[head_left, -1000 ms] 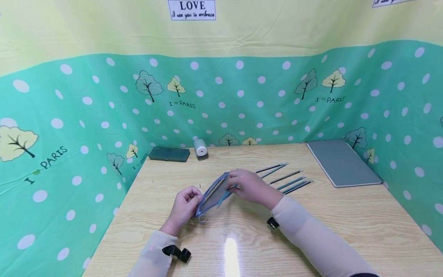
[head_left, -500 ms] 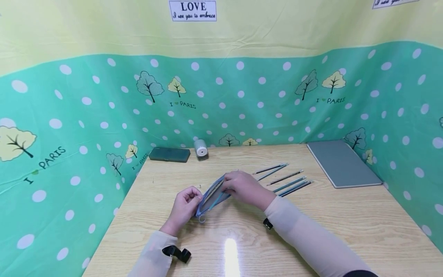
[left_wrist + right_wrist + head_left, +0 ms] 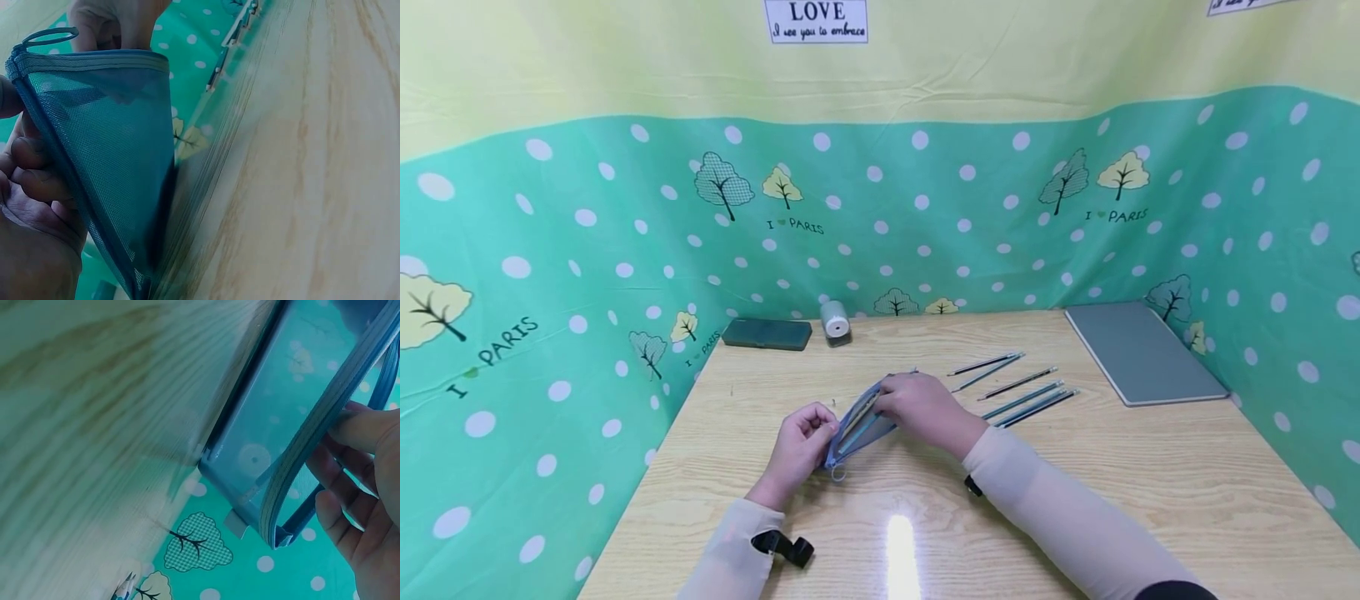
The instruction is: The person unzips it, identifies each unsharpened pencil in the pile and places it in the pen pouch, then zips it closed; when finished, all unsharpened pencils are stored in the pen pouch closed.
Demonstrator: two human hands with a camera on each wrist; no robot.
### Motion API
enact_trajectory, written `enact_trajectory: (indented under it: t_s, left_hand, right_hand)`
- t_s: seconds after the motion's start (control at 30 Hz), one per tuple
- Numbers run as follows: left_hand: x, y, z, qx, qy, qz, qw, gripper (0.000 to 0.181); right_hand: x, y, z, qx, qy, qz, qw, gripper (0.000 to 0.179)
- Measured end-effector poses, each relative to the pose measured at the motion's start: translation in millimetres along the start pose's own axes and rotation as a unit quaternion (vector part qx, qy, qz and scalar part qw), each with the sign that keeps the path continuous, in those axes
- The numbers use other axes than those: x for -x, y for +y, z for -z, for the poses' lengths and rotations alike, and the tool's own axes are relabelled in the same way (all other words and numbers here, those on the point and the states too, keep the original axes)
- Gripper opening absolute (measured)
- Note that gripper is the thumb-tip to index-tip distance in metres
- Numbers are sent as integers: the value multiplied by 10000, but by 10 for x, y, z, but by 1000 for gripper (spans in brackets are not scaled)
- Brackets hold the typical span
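A blue zip pouch with mesh sides (image 3: 119,125) stands tilted above the table in the middle of the head view, its zipped mouth spread. My left hand (image 3: 801,446) pinches its near left end by the zipper, where a pull ring (image 3: 838,472) hangs. With its fingers inside the mouth, my right hand (image 3: 928,408) holds a light blue pencil (image 3: 856,435) that lies along the opening. The fingertips on that pencil are partly hidden by the pouch's edge. Several dark and teal pencils (image 3: 1018,383) lie on the table just right of the right hand.
At the back left sit a dark green case (image 3: 767,334) and a small grey and white cylinder (image 3: 835,321). A grey notebook (image 3: 1142,354) lies at the back right. A patterned cloth (image 3: 925,217) encloses the table (image 3: 1075,483) at the back and sides.
My right hand has moved left and deeper into the pouch's mouth, carrying the light blue pencil along. The left hand stays in place at the pouch's end.
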State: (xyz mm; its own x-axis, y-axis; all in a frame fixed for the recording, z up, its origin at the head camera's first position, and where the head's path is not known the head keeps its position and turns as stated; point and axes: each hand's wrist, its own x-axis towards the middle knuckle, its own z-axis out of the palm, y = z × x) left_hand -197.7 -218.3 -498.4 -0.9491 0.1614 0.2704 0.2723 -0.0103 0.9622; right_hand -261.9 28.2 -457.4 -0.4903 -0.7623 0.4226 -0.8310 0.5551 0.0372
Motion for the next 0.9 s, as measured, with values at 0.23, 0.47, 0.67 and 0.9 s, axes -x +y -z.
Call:
enact_trajectory:
  t_s: [0.23,0.47,0.67,0.9]
  left_hand:
    - [-5,0,9,56,1,16,10000,8]
    - [-8,15,19,47,-14,42,10000,8]
    - [-9,5,18,69,-25,-10,10000,8]
    - [-3,-12,24,97,-73,-4,9999,10]
  right_hand:
    - [-43,-46,-38,270,24,72,9996,13]
    - [-52,-70,-65,406,-7,202,9990,12]
    - [-61,-67,-55,291,-19,233,9993,9]
    - [-42,-61,-41,113,-129,125,9998,9]
